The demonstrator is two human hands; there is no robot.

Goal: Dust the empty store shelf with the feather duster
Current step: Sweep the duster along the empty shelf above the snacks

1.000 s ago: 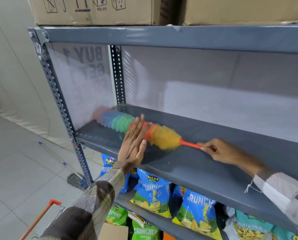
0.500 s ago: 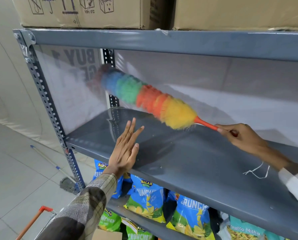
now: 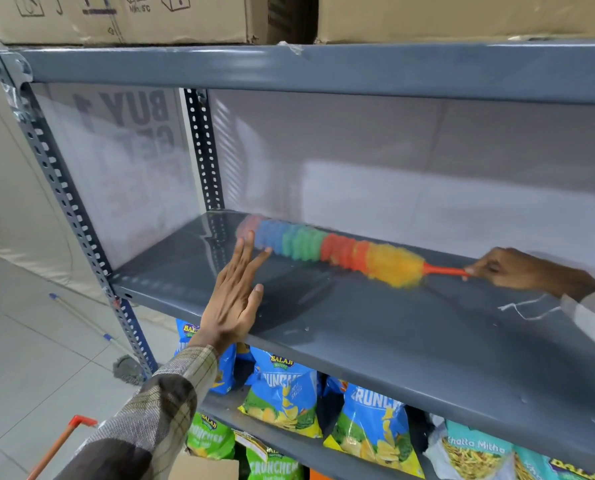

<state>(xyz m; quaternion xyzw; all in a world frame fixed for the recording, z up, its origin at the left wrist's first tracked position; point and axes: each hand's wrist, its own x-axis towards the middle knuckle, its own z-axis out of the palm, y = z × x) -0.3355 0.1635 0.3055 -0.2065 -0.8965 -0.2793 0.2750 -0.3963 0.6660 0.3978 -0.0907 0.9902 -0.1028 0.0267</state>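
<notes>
Feather duster (image 3: 334, 252) lies along the back of the grey shelf (image 3: 375, 334), looking light and soft-headed, best steered by its stiff orange handle where the right hand (image 3: 507, 268) pinches it, left hand (image 3: 230, 303) fingers spread flat, empty.

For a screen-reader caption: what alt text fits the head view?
A right hand holds a rainbow duster by its orange handle, its head lying along the back of an empty grey shelf. The open left hand rests flat near the shelf's front edge. Snack bags fill the shelf below; cardboard boxes sit on top.
</notes>
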